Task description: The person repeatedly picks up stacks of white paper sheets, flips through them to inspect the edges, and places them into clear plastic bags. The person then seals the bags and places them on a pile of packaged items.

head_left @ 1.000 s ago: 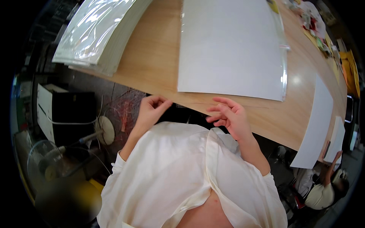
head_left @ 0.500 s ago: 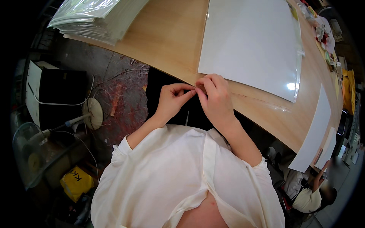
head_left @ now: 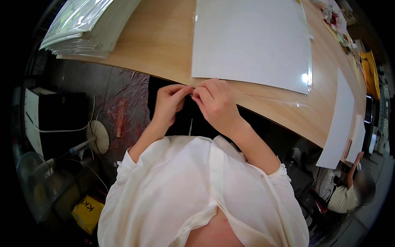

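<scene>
My left hand (head_left: 168, 103) and my right hand (head_left: 217, 103) meet in front of me at the near edge of the wooden table (head_left: 164, 45). Both are closed in a pinch, fingertips close together. Something small and dark shows between them, too small to name. Just beyond my right hand lies a large white sheet (head_left: 251, 41) in a clear plastic sleeve, flat on the table. A clear plastic edge stretches along the wood between that sheet and the table's near edge.
A thick stack of plastic-sleeved sheets (head_left: 88, 33) stands at the far left. White boards (head_left: 339, 119) lie on the right, where another person (head_left: 349, 193) sits. On the left floor are a black-and-white box (head_left: 57, 119), a fan (head_left: 39, 181) and a yellow bag (head_left: 88, 214).
The whole view has shifted, so table and sheets appear farther left and higher. My hands stay together in a pinch; the left thumb and fingers have turned slightly upward.
</scene>
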`<act>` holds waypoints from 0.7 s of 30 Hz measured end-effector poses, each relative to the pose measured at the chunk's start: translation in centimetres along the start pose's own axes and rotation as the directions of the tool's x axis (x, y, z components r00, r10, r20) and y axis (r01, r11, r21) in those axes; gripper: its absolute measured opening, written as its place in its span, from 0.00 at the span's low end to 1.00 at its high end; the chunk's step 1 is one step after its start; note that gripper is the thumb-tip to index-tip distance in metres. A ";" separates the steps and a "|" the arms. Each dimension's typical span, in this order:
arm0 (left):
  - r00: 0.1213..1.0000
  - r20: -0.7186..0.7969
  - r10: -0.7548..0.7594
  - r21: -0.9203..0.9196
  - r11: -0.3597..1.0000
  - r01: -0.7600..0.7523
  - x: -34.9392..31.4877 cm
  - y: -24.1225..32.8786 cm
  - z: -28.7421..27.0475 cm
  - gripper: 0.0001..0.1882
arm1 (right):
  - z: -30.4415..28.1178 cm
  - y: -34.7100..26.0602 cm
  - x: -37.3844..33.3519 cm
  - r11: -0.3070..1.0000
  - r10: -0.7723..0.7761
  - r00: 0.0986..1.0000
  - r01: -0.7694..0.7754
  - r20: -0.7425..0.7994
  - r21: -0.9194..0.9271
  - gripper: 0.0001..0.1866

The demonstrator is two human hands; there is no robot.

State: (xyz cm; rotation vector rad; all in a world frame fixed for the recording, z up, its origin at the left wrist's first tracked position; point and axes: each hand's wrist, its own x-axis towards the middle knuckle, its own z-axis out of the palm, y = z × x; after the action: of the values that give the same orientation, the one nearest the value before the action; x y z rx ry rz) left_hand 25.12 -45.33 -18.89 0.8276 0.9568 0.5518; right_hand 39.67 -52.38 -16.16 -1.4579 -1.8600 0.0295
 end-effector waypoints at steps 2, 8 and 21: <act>0.999 -0.011 0.046 0.089 0.995 -0.045 0.0 0.3 -0.5 0.08 | -1.6 -0.2 -0.1 0.964 0.042 0.999 -0.034 -0.027 0.264 0.10; 0.996 -0.004 0.090 0.089 0.992 -0.090 1.1 3.0 -5.9 0.07 | -13.2 3.9 -11.4 0.835 0.533 0.768 -0.411 -0.356 0.365 0.03; 0.854 0.022 0.520 0.401 0.778 -0.484 2.9 2.4 -11.7 0.08 | -17.7 2.1 -46.6 0.247 0.920 0.350 -0.867 -0.175 -0.434 0.06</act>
State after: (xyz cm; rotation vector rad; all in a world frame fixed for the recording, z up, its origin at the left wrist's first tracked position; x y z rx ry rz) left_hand 16.10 -37.54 -22.04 1.4603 0.9413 0.8810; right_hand 54.28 -98.15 -29.63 -2.7829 -0.8027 0.2534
